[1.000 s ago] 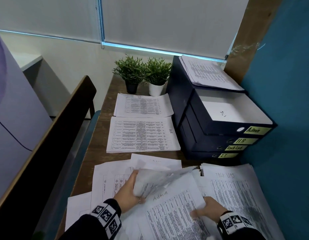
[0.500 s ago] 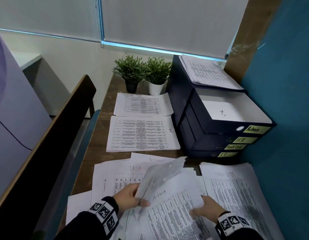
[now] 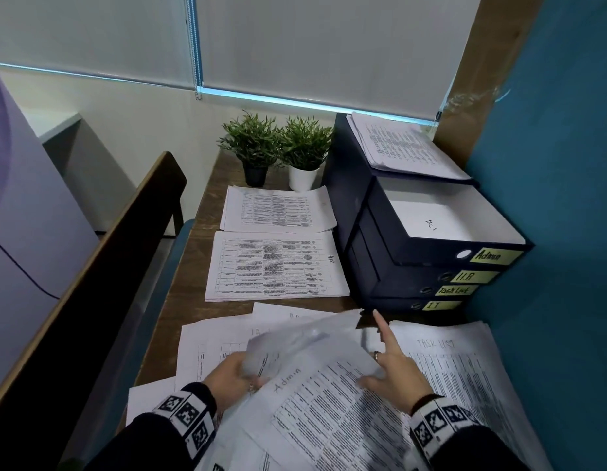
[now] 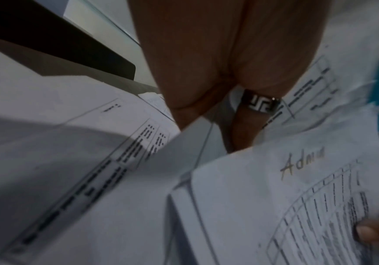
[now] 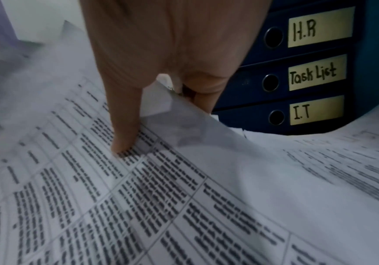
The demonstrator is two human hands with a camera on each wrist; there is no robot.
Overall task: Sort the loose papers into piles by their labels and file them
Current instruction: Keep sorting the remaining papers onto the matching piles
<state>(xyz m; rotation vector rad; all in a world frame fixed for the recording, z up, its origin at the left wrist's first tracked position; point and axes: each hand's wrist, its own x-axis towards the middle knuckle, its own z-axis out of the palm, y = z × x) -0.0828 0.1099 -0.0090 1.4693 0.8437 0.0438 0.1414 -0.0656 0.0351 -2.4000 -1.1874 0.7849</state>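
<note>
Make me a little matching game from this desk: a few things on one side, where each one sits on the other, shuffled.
Things:
1. Admin binder
2. IT binder
3. HR pile
4. black plant pot

Places:
A. bottom of the binder stack
B. far end of the desk, left of the white pot
C. top of the binder stack
D. flat on the desk, left of the binders

Pairs: 1-C, 2-A, 3-D, 4-B
</note>
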